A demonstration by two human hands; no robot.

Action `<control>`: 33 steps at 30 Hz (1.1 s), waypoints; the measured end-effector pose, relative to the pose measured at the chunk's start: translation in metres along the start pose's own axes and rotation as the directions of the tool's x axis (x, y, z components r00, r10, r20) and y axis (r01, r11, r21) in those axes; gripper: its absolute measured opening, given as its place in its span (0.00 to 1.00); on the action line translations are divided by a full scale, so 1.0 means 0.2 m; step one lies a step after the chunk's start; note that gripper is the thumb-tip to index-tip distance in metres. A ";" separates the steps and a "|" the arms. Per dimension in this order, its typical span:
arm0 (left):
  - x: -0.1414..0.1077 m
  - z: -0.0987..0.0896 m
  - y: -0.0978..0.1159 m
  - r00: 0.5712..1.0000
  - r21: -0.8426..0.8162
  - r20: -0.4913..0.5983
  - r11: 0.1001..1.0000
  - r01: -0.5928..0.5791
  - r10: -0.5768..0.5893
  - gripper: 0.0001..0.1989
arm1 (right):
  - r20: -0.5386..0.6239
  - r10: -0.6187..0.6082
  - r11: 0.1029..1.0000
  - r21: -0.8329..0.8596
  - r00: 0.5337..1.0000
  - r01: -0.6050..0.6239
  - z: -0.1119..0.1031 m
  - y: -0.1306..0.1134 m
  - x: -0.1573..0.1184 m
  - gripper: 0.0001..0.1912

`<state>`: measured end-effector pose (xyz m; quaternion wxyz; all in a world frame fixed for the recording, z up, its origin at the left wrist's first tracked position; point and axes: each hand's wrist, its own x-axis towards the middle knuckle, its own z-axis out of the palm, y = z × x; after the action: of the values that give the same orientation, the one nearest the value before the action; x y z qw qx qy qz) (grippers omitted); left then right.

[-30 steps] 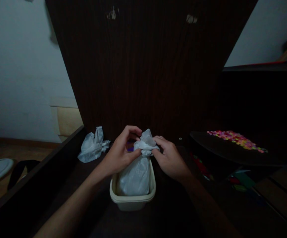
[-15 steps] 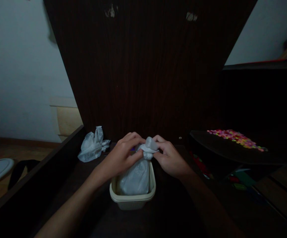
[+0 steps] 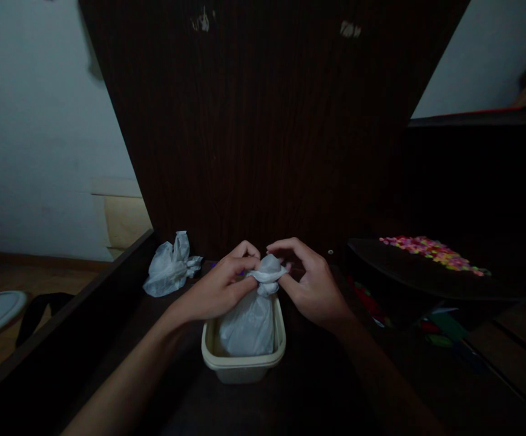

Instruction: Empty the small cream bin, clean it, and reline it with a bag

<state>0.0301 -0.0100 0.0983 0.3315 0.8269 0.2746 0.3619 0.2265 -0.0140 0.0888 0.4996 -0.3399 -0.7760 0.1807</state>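
Observation:
A white plastic bag [image 3: 250, 327] with a knotted, bunched top sits inside a cream plastic tub [image 3: 243, 362] on the dark surface. My left hand [image 3: 229, 281] pinches the left side of the knot between thumb and fingers. On the other side, my right hand [image 3: 310, 284] has its thumb against the knot, its index finger raised and curved above it. Its other fingers are partly hidden behind the bag's top. What the bag contains is hidden.
Another crumpled white plastic bag [image 3: 169, 269] lies at the back left, beside a low dark side board [image 3: 76, 309]. A tall dark wooden panel [image 3: 263, 133] rises behind. To the right, a dark rounded shelf [image 3: 394, 275] carries a string of colourful beads or flowers [image 3: 433, 253].
My right hand has loosened, its index finger lifting up and over the knot. The fingers of my left hand have shifted slightly. The tub stays in place.

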 end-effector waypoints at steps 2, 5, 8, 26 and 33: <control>0.00 -0.01 0.00 1.000 -0.014 0.026 1.000 0.001 -0.001 0.08 | 0.013 -0.038 0.999 0.005 0.999 0.038 0.00 -0.01 0.00 0.17; 0.00 -0.01 0.00 0.999 -0.006 0.041 1.000 -0.001 0.001 0.08 | 0.024 -0.090 0.995 -0.032 0.996 0.091 0.01 -0.02 0.00 0.13; 0.00 -0.01 0.00 1.000 0.016 0.031 1.000 0.000 -0.001 0.08 | 0.049 -0.093 0.995 -0.040 0.994 0.095 0.01 -0.01 0.00 0.13; 0.00 0.04 -0.02 0.975 -0.069 -0.222 0.997 -0.017 0.002 0.12 | 0.093 -0.026 0.989 -0.140 0.995 0.039 -0.01 0.00 0.01 0.12; 0.00 0.04 -0.01 0.974 -0.044 -0.227 0.999 -0.029 0.018 0.10 | 0.166 0.034 0.998 -0.063 0.986 -0.024 0.00 0.04 -0.01 0.14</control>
<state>0.0360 -0.0106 0.0926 0.3131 0.7754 0.2922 0.4640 0.2289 -0.0102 0.0823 0.4196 -0.3499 -0.8152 0.1920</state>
